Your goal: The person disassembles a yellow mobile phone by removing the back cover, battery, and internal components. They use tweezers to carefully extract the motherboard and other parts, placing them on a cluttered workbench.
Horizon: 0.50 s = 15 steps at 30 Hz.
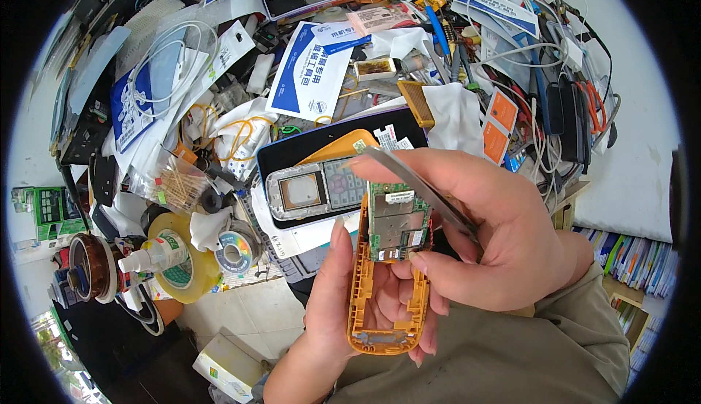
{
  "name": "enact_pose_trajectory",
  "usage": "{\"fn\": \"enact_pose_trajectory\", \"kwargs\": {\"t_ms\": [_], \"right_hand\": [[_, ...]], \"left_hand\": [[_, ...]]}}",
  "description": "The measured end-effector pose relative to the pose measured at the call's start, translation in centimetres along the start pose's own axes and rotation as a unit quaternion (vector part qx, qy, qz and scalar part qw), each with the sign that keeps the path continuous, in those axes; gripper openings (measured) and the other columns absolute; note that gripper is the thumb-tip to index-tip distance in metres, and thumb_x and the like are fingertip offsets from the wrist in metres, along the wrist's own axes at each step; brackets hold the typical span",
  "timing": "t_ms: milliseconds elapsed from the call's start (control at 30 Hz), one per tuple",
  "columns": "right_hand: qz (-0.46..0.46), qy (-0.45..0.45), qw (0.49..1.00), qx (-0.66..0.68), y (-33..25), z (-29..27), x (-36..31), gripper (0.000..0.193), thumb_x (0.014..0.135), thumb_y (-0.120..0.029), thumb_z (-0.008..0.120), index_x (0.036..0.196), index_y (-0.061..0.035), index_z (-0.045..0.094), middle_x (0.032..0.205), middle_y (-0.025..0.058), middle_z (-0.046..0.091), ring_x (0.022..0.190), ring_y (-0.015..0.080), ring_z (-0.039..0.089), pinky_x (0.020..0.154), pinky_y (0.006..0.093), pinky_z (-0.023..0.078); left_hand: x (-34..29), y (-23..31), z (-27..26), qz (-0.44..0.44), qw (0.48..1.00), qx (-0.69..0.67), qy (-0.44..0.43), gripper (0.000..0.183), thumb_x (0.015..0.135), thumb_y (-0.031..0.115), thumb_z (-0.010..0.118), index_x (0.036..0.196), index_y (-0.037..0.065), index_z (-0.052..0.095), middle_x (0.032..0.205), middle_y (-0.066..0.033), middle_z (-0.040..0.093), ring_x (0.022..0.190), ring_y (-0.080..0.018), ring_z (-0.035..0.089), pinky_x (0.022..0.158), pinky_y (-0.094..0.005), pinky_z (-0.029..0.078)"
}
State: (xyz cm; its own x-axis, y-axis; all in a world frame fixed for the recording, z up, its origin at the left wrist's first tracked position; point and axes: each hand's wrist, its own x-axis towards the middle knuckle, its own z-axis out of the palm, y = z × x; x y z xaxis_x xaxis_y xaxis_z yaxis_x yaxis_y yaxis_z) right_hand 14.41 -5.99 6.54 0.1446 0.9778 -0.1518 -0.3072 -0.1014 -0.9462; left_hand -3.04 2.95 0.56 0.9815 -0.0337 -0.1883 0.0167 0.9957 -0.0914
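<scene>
L hand [328, 309] cups hollow orange plastic phone frame [358, 294], fingers half-curled round it. R hand [504, 221] pinched round grey metal tweezers [422, 186], thumb tip at lower corner of green rectangular circuit board [398, 223], over frame's upper end. Board prob. light, stiff, fragile: take by edges. Frame prob. light, bit flexy: hold sides.

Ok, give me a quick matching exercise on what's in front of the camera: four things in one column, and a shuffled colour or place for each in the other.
Things:
1. Orange phone frame
2. Circuit board
3. Tweezers
4. Grey keypad panel

Colour or place:
A. Gripped in the right hand
B. Lying on the black tray-like base
C. Held in the left hand, upright in the picture
D. Green, with grey metal patches

Right pairs: 1-C, 2-D, 3-A, 4-B
</scene>
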Motion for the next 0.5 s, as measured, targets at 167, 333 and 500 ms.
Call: {"fn": "enact_pose_trajectory", "kwargs": {"t_ms": [167,333,500], "right_hand": [[0.007,0.017,1.000,0.008,-0.20,0.26,-0.15,0.067,0.088,0.011,0.050,0.153,0.0066,0.035,0.113,0.0107,0.065,0.075,0.0062,0.064,0.063,0.0207,0.055],[-0.012,0.006,0.999,-0.037,-0.12,-0.16,-0.01,0.067,0.088,0.011,0.050,0.153,0.0064,0.037,0.117,0.0098,0.064,0.076,0.0054,0.064,0.062,0.0201,0.055],[-0.023,-0.007,0.998,-0.060,-0.13,-0.50,-0.14,0.067,0.088,0.012,0.051,0.154,0.0039,0.039,0.123,0.0089,0.063,0.077,0.0037,0.065,0.059,0.0184,0.054]], "left_hand": [[0.02,-0.06,0.04,-0.004,1.000,-0.002,0.007,0.088,0.100,0.073,0.025,0.132,-0.004,0.053,0.109,-0.0272,0.068,0.080,-0.0425,0.072,0.060,-0.0472,0.060],[-0.02,-0.14,0.30,0.009,1.000,-0.002,0.025,0.085,0.101,0.071,0.027,0.132,-0.004,0.053,0.109,-0.0275,0.068,0.080,-0.0439,0.072,0.060,-0.0471,0.060],[0.11,-0.31,0.33,0.021,0.999,-0.011,0.024,0.084,0.101,0.070,0.027,0.131,-0.004,0.053,0.109,-0.0275,0.068,0.079,-0.0429,0.072,0.059,-0.0465,0.059]]}}
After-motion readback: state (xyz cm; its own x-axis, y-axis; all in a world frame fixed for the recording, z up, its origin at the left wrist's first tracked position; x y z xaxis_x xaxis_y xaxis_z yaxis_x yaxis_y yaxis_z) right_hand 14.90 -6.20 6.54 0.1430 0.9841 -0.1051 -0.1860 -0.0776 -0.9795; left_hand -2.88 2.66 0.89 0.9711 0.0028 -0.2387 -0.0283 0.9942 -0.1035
